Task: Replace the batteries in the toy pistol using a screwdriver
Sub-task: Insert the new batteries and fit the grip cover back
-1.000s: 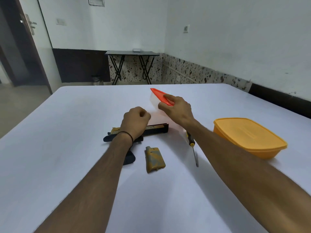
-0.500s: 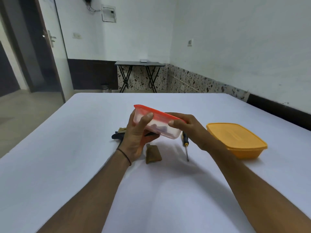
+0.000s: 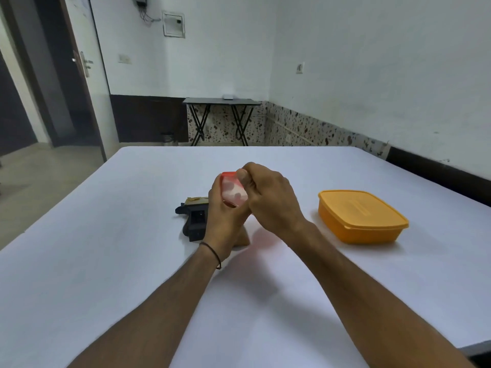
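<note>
A small clear box with a red lid (image 3: pixel 233 191) is held up above the white table (image 3: pixel 132 235), one short end facing me. My left hand (image 3: pixel 221 221) grips it from below and the left. My right hand (image 3: pixel 268 200) curls over its top right, thumb on the red lid. Dark shapes show through the box wall. The black toy pistol (image 3: pixel 195 220) lies on the table just left of my left hand, partly hidden. A tan cover piece (image 3: pixel 243 239) peeks out under my left wrist. The screwdriver is hidden behind my hands.
A closed orange container (image 3: pixel 361 216) sits on the table to the right of my hands. A folding table (image 3: pixel 221 102) stands against the far wall, and a door (image 3: pixel 82 75) is open at the left.
The small box was lifted off the table into both hands and turned end-on toward me. My right hand shifted from its side onto the lid. The view tilted up.
</note>
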